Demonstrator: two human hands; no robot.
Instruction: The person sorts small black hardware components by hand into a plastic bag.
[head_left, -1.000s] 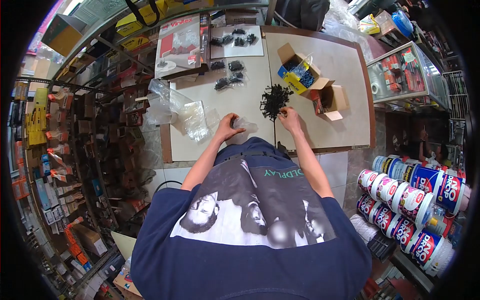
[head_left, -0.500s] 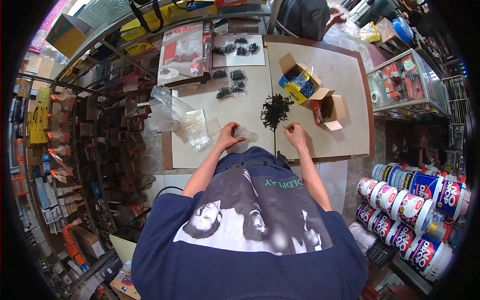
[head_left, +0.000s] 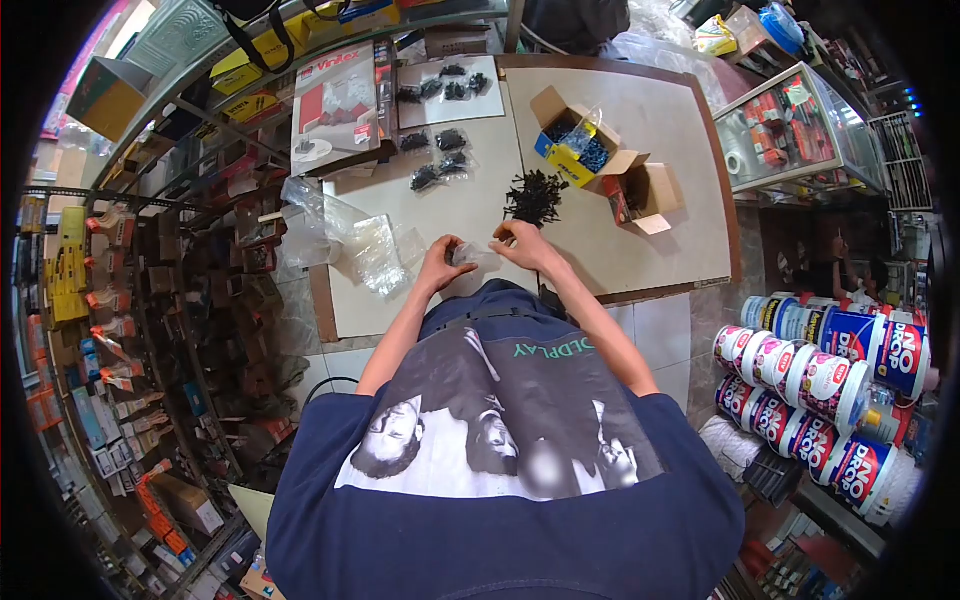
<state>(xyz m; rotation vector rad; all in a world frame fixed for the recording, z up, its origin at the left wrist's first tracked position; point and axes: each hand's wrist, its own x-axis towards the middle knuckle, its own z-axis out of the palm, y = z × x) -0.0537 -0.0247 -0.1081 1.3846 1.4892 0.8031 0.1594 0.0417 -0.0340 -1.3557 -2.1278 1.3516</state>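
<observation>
My left hand [head_left: 443, 266] is closed on a small clear plastic bag [head_left: 478, 257] near the front edge of the table. My right hand [head_left: 520, 246] meets the bag's right side with its fingertips pinched together; what lies between them is too small to make out. Just beyond the right hand is a loose pile of black screws [head_left: 536, 197]. Small clear packets of black screws [head_left: 451, 162] lie farther back on the left, with several more on a white sheet [head_left: 478, 103]. Flat clear plastic bags [head_left: 375, 255] are stacked left of my left hand.
An open blue and yellow box [head_left: 575, 150] and an open brown carton [head_left: 650, 197] stand right of the pile. A Vinilex box [head_left: 340, 110] sits at the back left. Shelving lines the left; paint pails [head_left: 820, 380] and a glass case [head_left: 790, 130] are on the right.
My right hand has moved left from beside the screw pile to the small bag in my left hand. The whole view has shifted slightly.
</observation>
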